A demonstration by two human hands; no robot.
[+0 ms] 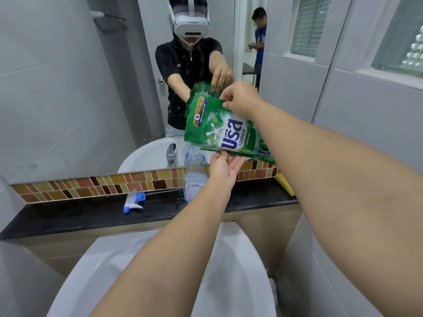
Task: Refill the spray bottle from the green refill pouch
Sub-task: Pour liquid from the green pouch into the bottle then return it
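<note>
The green refill pouch (219, 129) is tipped over the clear spray bottle (194, 179), which stands upright on the black ledge (68, 216) with its neck uncovered. A thin stream runs from the pouch's low left corner into the bottle neck. My right hand (239, 99) pinches the pouch's raised top edge. My left hand (225, 167) supports the pouch from underneath with fingers spread against its lower side. The bottle holds clear liquid in its lower part. The white and blue spray head (134, 201) lies on the ledge to the left, its tube stretched toward the bottle.
A white basin (96, 266) lies below my arms. Behind the ledge runs a brown mosaic tile strip (91, 184), then a mirror (68, 88) reflecting me and a second person standing in the doorway. A yellow sponge (283, 181) rests at the ledge's right end.
</note>
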